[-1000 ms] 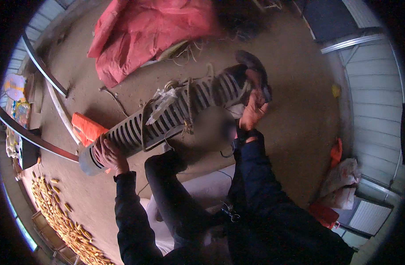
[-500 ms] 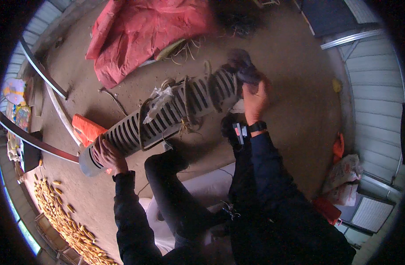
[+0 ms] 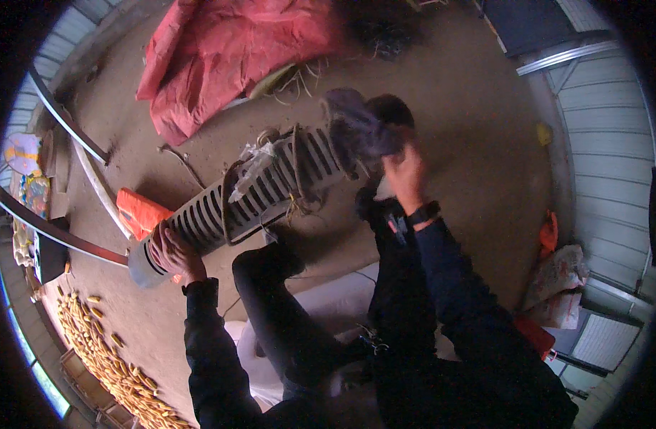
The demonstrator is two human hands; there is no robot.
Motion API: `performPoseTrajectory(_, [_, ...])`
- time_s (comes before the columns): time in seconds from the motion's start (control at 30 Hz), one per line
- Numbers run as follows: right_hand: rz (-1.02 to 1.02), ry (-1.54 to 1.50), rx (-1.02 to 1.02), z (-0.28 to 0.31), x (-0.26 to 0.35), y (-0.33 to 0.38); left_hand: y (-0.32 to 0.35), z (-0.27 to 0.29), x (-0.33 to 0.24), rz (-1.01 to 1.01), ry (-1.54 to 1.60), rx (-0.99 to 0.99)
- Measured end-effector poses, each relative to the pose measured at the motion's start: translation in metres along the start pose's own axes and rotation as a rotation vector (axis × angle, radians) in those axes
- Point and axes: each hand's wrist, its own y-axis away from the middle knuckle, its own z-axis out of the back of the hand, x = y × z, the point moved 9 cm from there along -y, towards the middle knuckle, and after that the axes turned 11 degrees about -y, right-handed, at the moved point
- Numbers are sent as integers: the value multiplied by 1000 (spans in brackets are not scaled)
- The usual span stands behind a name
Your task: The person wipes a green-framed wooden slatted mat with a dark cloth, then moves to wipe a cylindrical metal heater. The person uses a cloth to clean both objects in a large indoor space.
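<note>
A long grey slotted cylinder [image 3: 208,214] slants across the floor in front of my knees, its far end up and to the right. Rope [image 3: 300,163] is looped around it, and a scrap of clear plastic [image 3: 249,171] clings to its upper side. At its lower left end, my left hand [image 3: 178,256] grips the casing, fingers curved over the slots. My right hand [image 3: 408,175] clutches a dark purplish cloth [image 3: 358,130] against the far end. The cloth covers the slots there, and motion blurs it.
A red tarp [image 3: 235,57] lies beyond the cylinder, and an orange piece [image 3: 140,213] sits behind its left end. Corn cobs [image 3: 113,357] are spread at lower left. Curved metal strips [image 3: 63,239] reach in from the left. White sacks [image 3: 555,286] stand by the right wall.
My right hand and the cloth have moved a little left and down, from the cylinder's far end onto its slotted side. My left hand has stayed in place.
</note>
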Motion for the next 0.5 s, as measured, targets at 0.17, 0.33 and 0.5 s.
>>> performPoseTrajectory(0.17, [-357,166,-95,24,-33,-21,0,0,2,5,-16,-33])
performPoseTrajectory(0.33, [-30,198,75,-23,1,36,1,-4,3,-80,-43,-55])
performPoseTrajectory(0.5, [-85,-17,60,-15,0,33,-1,-4,3,-21,21,-21])
